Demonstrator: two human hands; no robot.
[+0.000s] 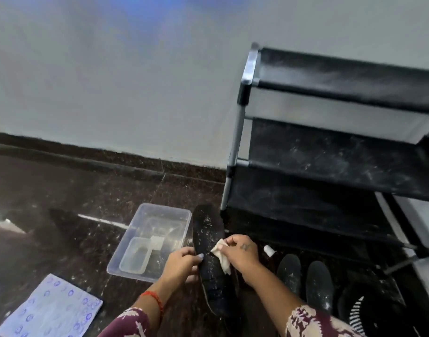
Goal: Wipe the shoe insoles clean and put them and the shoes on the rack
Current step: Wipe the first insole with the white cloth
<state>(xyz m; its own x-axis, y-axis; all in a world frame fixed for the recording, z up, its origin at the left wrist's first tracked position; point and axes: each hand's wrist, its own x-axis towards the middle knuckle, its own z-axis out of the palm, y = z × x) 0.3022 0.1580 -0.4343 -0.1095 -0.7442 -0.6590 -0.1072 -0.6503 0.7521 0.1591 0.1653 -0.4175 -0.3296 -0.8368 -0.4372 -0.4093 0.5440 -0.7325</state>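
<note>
— Black insole (209, 251), speckled with pale grit — it lies between the hands, long axis running straight away from the person, toe end pointing toward the wall, heel end down near the lap.

— Who has hold of it?

— The left hand (180, 263) is closed round its left edge at mid-length, thumb on top. The right hand (242, 251) is pinched shut on a crumpled white wipe (222, 256), pressed to the insole's right side about halfway along. So the right hand is the nearer one for the wiping stroke, I'd say, and the dirt beyond it runs up toward the toe.

— Room to move?

— Tight at the sides. A clear plastic tub (145, 242) sits just left of the left hand, and the rack (330, 147) starts just beyond and to the right of the right hand, its shelves bare. Two dusty black shoes (303, 278) stand on the floor right of the right forearm. Up the insole's length looks free.
</note>
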